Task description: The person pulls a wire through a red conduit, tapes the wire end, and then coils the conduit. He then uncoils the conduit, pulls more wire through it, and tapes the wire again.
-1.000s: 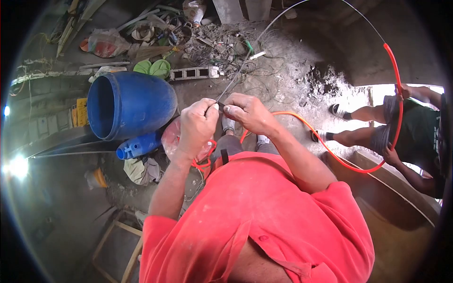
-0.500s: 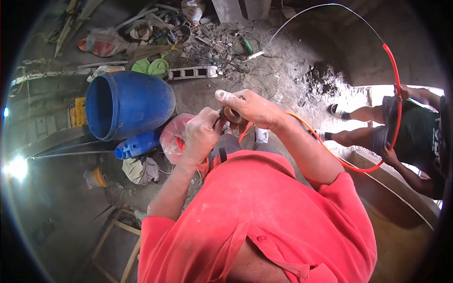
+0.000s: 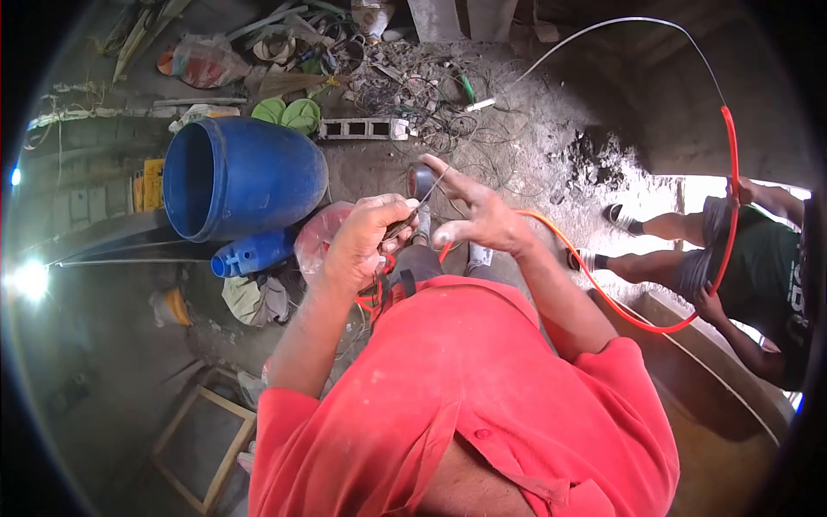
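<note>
Dusty concrete floor (image 3: 362, 168), left hand (image 3: 362, 246) grip pinched shut on dark wire end (image 3: 401, 227), right hand (image 3: 482, 222) fingers splayed apart (tape roll (image 3: 420, 181) beside its forefinger), orange conduit (image 3: 732, 159) looping to a second person (image 3: 758, 250), blue barrel (image 3: 241, 177) beyond

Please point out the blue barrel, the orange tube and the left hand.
blue barrel (image 3: 258, 177), head view, its curved side.
orange tube (image 3: 731, 146), head view, upright stretch at right.
left hand (image 3: 362, 246), head view, its back.

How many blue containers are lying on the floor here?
2: a big blue barrel on its side at the left, and a smaller blue jug lying just below it in the picture. Others may be hidden.
</note>
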A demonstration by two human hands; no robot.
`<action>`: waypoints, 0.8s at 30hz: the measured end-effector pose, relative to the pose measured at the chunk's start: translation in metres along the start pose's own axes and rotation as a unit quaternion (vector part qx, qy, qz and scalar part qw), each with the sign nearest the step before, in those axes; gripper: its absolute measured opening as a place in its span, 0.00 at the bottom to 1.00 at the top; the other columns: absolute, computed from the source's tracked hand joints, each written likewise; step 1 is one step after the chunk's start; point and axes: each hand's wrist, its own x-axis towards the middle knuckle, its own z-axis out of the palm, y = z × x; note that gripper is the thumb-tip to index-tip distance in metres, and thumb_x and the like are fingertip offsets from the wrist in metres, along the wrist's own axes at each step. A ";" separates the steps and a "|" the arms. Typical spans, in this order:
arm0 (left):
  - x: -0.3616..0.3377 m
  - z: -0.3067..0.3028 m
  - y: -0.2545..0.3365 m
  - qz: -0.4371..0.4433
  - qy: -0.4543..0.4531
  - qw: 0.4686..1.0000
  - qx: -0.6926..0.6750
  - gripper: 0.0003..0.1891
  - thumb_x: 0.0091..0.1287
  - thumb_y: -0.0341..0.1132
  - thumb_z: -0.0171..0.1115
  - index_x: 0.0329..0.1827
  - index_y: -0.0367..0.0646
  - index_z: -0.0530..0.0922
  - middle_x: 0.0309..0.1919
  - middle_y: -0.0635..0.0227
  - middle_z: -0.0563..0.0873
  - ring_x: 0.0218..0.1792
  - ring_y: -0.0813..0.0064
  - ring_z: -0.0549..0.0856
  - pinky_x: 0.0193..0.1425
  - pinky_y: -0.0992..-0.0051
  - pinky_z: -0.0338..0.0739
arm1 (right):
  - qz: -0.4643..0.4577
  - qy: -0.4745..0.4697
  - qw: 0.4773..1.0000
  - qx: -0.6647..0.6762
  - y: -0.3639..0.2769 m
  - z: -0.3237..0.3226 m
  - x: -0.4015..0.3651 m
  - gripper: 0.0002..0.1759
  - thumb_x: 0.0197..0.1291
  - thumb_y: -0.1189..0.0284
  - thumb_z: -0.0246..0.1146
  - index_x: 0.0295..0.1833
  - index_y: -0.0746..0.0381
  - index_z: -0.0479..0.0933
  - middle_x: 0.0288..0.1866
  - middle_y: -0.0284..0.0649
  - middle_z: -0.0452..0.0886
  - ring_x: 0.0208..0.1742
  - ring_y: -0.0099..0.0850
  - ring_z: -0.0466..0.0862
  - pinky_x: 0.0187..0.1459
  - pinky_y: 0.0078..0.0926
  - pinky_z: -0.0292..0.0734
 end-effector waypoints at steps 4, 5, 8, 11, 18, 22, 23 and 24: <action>0.001 0.000 0.012 -0.034 -0.069 0.997 0.023 0.09 0.67 0.34 0.62 0.36 0.36 0.79 0.26 0.68 0.81 0.18 0.87 0.72 0.18 0.85 0.62 | -0.121 0.072 0.979 -0.146 -0.002 0.007 0.012 0.55 0.47 0.57 0.78 0.78 0.59 0.59 0.78 0.52 0.60 0.80 0.46 0.58 0.75 0.41 0.58; 0.000 0.004 0.015 -0.027 -0.064 0.997 0.033 0.08 0.68 0.34 0.61 0.36 0.37 0.79 0.26 0.68 0.81 0.18 0.87 0.72 0.17 0.86 0.61 | -0.134 0.092 0.976 -0.142 -0.010 0.007 0.010 0.44 0.51 0.62 0.76 0.73 0.60 0.67 0.76 0.52 0.64 0.79 0.46 0.60 0.72 0.41 0.62; -0.001 0.013 0.019 -0.009 -0.051 0.998 0.048 0.08 0.69 0.35 0.60 0.36 0.38 0.78 0.25 0.70 0.80 0.18 0.87 0.72 0.17 0.86 0.61 | -0.219 0.061 0.938 -0.263 0.004 0.000 0.007 0.33 0.52 0.62 0.75 0.62 0.63 0.76 0.67 0.52 0.74 0.67 0.50 0.74 0.60 0.39 0.74; 0.005 0.014 0.015 0.022 -0.024 0.999 0.034 0.08 0.69 0.36 0.61 0.37 0.40 0.79 0.25 0.73 0.79 0.19 0.88 0.72 0.18 0.87 0.61 | -0.153 0.067 0.977 -0.135 0.004 0.007 0.001 0.18 0.61 0.69 0.68 0.53 0.66 0.78 0.55 0.48 0.81 0.56 0.43 0.81 0.55 0.36 0.76; 0.008 0.031 0.001 0.220 0.034 0.947 0.231 0.08 0.70 0.34 0.62 0.43 0.39 0.83 0.29 0.76 0.81 0.27 0.91 0.73 0.30 0.86 0.67 | -0.063 0.149 0.983 -0.086 0.007 0.018 -0.005 0.11 0.66 0.73 0.61 0.49 0.69 0.78 0.39 0.44 0.83 0.43 0.34 0.82 0.47 0.31 0.78; 0.009 0.038 -0.010 0.317 0.122 0.883 0.323 0.09 0.69 0.34 0.62 0.42 0.35 0.82 0.30 0.73 0.83 0.34 0.85 0.77 0.38 0.80 0.72 | 0.133 0.197 0.964 0.121 0.004 0.026 -0.005 0.10 0.62 0.73 0.62 0.44 0.69 0.79 0.36 0.45 0.83 0.38 0.34 0.83 0.44 0.30 0.78; 0.009 0.038 -0.010 0.317 0.121 0.884 0.322 0.09 0.69 0.34 0.62 0.42 0.35 0.82 0.30 0.73 0.83 0.34 0.85 0.77 0.38 0.80 0.72 | 0.132 0.195 0.966 0.103 0.001 0.025 -0.006 0.09 0.62 0.73 0.62 0.42 0.69 0.79 0.35 0.46 0.83 0.37 0.34 0.83 0.42 0.30 0.78; 0.009 0.038 -0.010 0.325 0.124 0.885 0.310 0.09 0.69 0.33 0.62 0.42 0.34 0.82 0.30 0.73 0.83 0.34 0.85 0.77 0.38 0.80 0.72 | 0.132 0.195 0.968 0.085 -0.002 0.024 -0.006 0.09 0.61 0.73 0.63 0.40 0.69 0.79 0.34 0.47 0.83 0.36 0.33 0.83 0.40 0.30 0.78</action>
